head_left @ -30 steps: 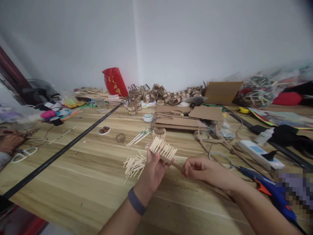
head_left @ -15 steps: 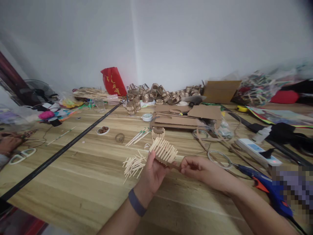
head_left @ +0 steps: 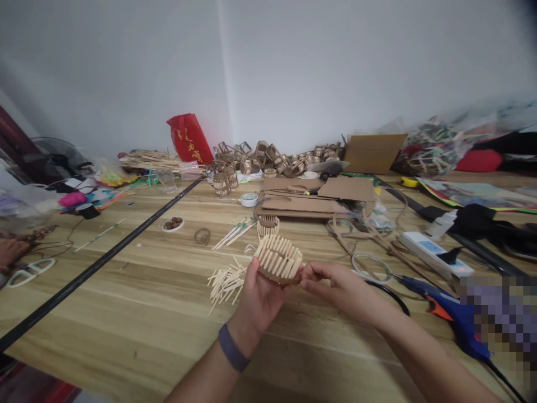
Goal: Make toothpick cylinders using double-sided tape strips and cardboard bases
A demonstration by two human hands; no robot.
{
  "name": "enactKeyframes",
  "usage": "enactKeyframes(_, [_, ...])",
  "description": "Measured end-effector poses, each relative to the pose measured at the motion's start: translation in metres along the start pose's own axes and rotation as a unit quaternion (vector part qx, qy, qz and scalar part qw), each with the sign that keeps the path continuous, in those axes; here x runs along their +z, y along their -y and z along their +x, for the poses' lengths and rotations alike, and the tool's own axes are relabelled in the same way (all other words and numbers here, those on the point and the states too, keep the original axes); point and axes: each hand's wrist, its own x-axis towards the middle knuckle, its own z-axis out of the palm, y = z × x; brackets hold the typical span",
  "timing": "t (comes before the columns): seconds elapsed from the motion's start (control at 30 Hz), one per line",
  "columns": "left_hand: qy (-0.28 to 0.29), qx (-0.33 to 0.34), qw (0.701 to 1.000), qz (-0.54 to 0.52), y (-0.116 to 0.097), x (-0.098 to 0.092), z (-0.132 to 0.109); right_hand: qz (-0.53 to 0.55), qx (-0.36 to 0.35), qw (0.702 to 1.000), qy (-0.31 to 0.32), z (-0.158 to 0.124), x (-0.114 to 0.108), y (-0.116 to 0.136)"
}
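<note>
My left hand (head_left: 262, 294) is closed around a small round basket (head_left: 279, 258) made of short pale sticks set upright on a brown cardboard strip. It is tilted, so its stick tips point up and away. At its right end my right hand (head_left: 327, 285) pinches the brown strip between thumb and forefinger; the fingertips partly hide that end. Just behind stands another small stick basket (head_left: 267, 225). To the left of my left hand lies a loose pile of short sticks (head_left: 226, 282).
A blue hot glue gun (head_left: 448, 313) lies at the right, near a white power strip (head_left: 436, 254). Cardboard sheets (head_left: 302, 204) and many finished stick baskets (head_left: 268, 159) lie behind. Scissors (head_left: 31, 272) and another person's hand (head_left: 12, 252) are at the far left.
My right hand has come closer to the basket, and the strip that stuck out to the right now lies against it. The basket has turned slightly in my left hand.
</note>
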Motion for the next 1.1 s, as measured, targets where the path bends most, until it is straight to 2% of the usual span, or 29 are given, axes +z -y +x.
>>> enactKeyframes(0.3, [0.004,0.003,1.000,-0.030,0.000,0.002,0.000,-0.014,-0.001,1.000,-0.009,0.000,-0.002,0.001])
enactKeyframes(0.47, [-0.031,0.035,0.997,-0.059,0.000,0.002,0.002,-0.048,0.020,0.998,-0.018,-0.003,-0.004,0.002])
enactKeyframes(0.73, [-0.067,0.095,0.990,-0.081,-0.003,0.000,0.007,-0.062,0.035,0.997,0.023,-0.017,-0.006,0.020])
enactKeyframes(0.93, [-0.052,0.089,0.992,-0.075,-0.002,0.000,0.006,-0.063,0.039,0.997,0.019,-0.016,-0.007,0.017])
enactKeyframes(1.1, [-0.017,0.041,0.997,-0.063,0.001,0.000,0.002,-0.069,0.033,0.997,-0.010,-0.007,-0.005,0.006])
